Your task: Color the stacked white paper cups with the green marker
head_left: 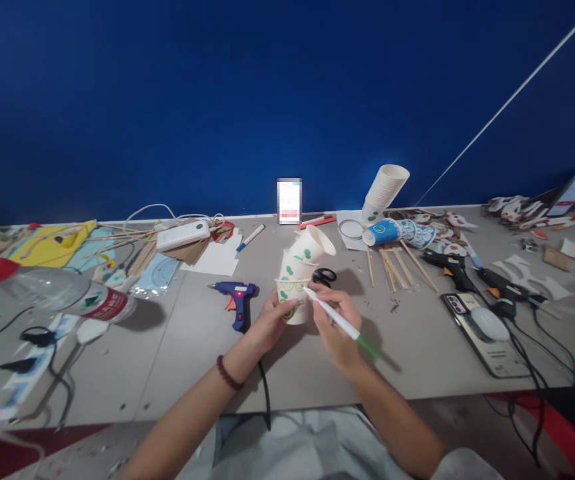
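Observation:
My left hand (272, 321) grips the lowest of several joined paper cups (295, 288), white with green leaf prints. The joined cups bend, so the top one tilts to the right with its mouth facing outward. Between the fingers of my right hand (336, 325) is a white marker (340, 321) with a green end, its tip at the lower cup's rim. Whether the tip touches the paper, I cannot tell. To the left of the cups lies a blue hot glue gun (237, 300) with a red light lit. Black scissors (325, 276) lie partly hidden behind my right hand.
A plastic bottle (62, 291) and a power strip (37, 370) are at left. Behind stand a phone (289, 201) and stacked cups (386, 190). Wooden sticks (392, 268), a blue cup (382, 232), black glue guns (452, 269) and a phone (485, 337) with cables lie at right.

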`<act>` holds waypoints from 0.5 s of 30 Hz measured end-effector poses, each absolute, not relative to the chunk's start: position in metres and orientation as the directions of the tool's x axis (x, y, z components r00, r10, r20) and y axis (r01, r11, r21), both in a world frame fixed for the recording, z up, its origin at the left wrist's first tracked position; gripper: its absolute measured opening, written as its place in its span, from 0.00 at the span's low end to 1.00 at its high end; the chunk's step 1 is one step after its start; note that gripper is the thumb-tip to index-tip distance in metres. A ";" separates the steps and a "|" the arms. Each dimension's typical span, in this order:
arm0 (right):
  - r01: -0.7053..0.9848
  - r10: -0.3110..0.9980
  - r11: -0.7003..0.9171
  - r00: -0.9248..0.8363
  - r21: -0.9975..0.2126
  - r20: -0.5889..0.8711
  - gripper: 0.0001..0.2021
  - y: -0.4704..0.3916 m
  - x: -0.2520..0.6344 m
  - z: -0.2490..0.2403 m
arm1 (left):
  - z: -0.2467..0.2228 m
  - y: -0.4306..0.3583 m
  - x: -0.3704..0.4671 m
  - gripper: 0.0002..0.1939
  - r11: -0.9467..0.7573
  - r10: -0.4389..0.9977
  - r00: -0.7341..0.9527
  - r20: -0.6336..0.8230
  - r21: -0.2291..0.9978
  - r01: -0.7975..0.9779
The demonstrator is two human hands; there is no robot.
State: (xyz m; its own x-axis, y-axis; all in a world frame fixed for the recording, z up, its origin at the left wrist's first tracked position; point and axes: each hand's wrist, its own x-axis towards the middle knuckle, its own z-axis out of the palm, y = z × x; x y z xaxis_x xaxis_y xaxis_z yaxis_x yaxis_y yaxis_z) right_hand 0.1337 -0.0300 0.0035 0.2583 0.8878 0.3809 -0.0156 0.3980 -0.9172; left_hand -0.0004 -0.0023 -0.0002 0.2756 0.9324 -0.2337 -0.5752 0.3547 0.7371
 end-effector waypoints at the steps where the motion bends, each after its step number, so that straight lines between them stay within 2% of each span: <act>1: -0.015 0.887 0.400 0.259 -0.916 0.383 0.03 -0.030 0.134 0.004 | 0.000 -0.002 0.000 0.31 0.354 0.933 0.275 -0.233 0.736 -0.577; 10: 0.024 0.894 0.378 0.250 -0.925 0.372 0.03 -0.030 0.134 0.006 | 0.000 -0.003 -0.001 0.28 0.352 0.934 0.271 -0.232 0.725 -0.592; 15: 0.027 0.893 0.382 0.247 -0.924 0.377 0.03 -0.029 0.135 0.002 | 0.000 -0.003 0.000 0.31 0.354 0.933 0.269 -0.238 0.740 -0.573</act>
